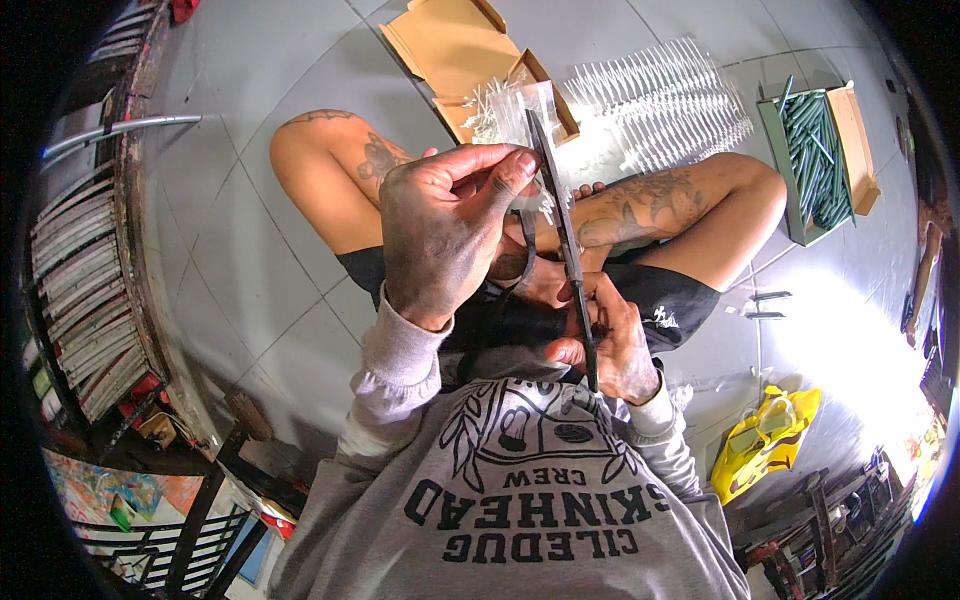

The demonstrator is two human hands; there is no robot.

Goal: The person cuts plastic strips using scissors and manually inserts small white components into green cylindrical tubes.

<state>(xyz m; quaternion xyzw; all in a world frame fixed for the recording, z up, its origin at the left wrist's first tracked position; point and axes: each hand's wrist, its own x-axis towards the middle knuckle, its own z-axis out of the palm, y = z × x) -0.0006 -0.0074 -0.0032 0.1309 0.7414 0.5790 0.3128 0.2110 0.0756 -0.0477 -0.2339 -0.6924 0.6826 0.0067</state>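
We sit cross-legged on the grey tiled floor [250, 290] with a long dark bar [567, 235] held up in front of our lap, slanting from upper left to lower right. Our left hand [450, 225] is pinched on its left edge near the far end, thumb against forefinger, with no gap showing. Our right hand [622, 345] has its grip curled round the lower part, the near end jutting just past the fingers. The far end overlaps a clear bag [540, 105] by an open cardboard box [440, 45] with thin white pieces spilling at its corner.

Just right of that box lie rows of white sticks [665, 100], close beyond our right shin, so room is tight there. A green box [802, 228] of dark green sticks stands near our right knee. To our left, a wide strip of tile separates our knee from the rack [85, 300]. A yellow bag [765, 445] rests low on the right.
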